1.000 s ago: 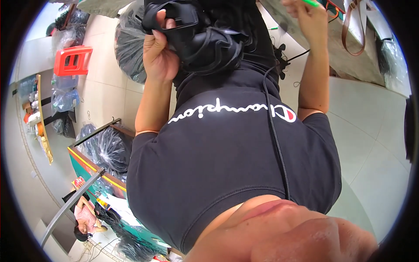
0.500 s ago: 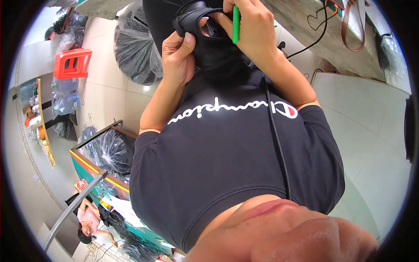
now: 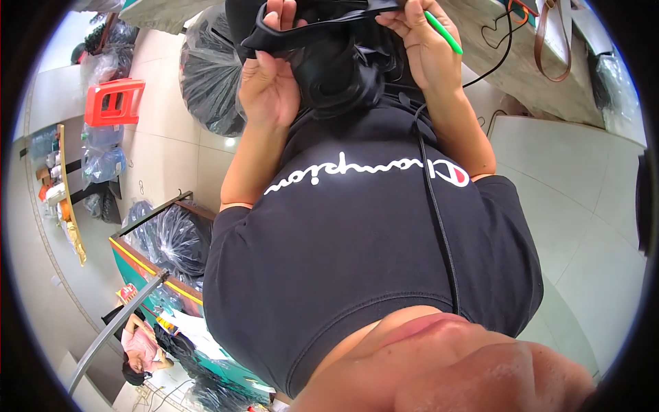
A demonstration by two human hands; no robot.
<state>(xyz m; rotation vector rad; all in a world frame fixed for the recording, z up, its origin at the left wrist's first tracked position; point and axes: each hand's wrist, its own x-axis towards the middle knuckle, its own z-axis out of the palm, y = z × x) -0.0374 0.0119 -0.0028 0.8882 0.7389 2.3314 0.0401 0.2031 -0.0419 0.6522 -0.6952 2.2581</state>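
A piece of black fabric, apparently a garment, lies bunched in my lap with its edge stretched between both hands. My left hand is hooked through the band, with fingertips showing above the edge and the thumb below. At the other end of the band, my right hand pinches the fabric between thumb and fingers. A slim bright green stick-like tool is also held in the right hand, jutting out past its back; its working end is hidden.
A clear plastic bag of dark material stands on the floor at left, beyond it a red stool. Another filled bag sits by a green-sided table. A person in pink works there. A grey table is at right.
Both hands have moved apart, drawing the black band out wide from its bunched loop. The green tool has tilted and shifted right with my right hand. The seated person's arm has moved.
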